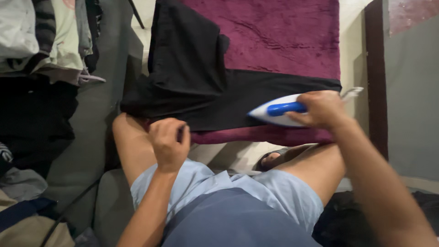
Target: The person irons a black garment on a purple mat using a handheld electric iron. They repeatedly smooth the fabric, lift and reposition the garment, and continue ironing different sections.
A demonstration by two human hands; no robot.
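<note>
Right hand [323, 109] wrapping tight around the blue handle of the white iron [279, 111], pressing it on the black garment [215, 87] spread over the maroon towel [283, 36]. Left hand [169, 142] curling into a loose fist at the garment's near edge, grip unclear. Clothes pile [41, 41] lying off left.

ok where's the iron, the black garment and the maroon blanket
iron [279, 111]: head view, on its blue handle
black garment [192, 68]: head view, on the folded upper part
maroon blanket [283, 36]: head view, on the bare plush area above the garment
</note>
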